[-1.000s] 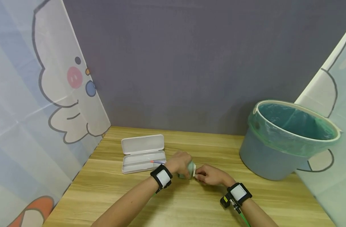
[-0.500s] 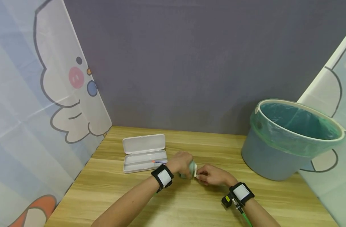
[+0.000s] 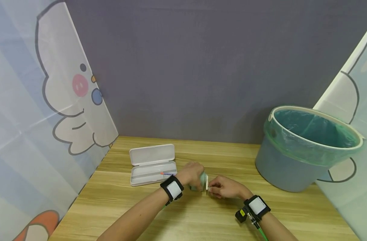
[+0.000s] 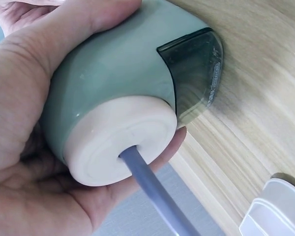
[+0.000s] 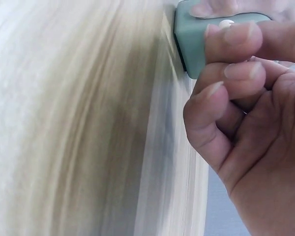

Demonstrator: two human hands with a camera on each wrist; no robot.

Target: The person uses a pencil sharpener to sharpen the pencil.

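Left hand (image 4: pixel 29 108): wraps the rounded green-and-cream pencil sharpener (image 4: pixel 132 93), steadying it on the table.
Right hand (image 3: pixel 224 187): curled at the sharpener's 3 o'clock face, pinching something there; what it is I cannot tell.
Pencil (image 4: pixel 155 189): blue shaft seated in the cream end.
Surface: light wooden table (image 3: pixel 183 221).
Case: open white plastic pencil case (image 3: pixel 152 164) at 10 o'clock.
Bin: blue bucket with green liner (image 3: pixel 304 150) at 2 o'clock.
Room: grey wall (image 3: pixel 201 67), cartoon sheets either side.

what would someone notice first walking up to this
Probably the big blue bin with its green liner, on the right of the wooden table. At the table's middle, the left hand grips a green pencil sharpener with a pencil in it, and the right hand is at its end. An open white pencil case lies left of them.
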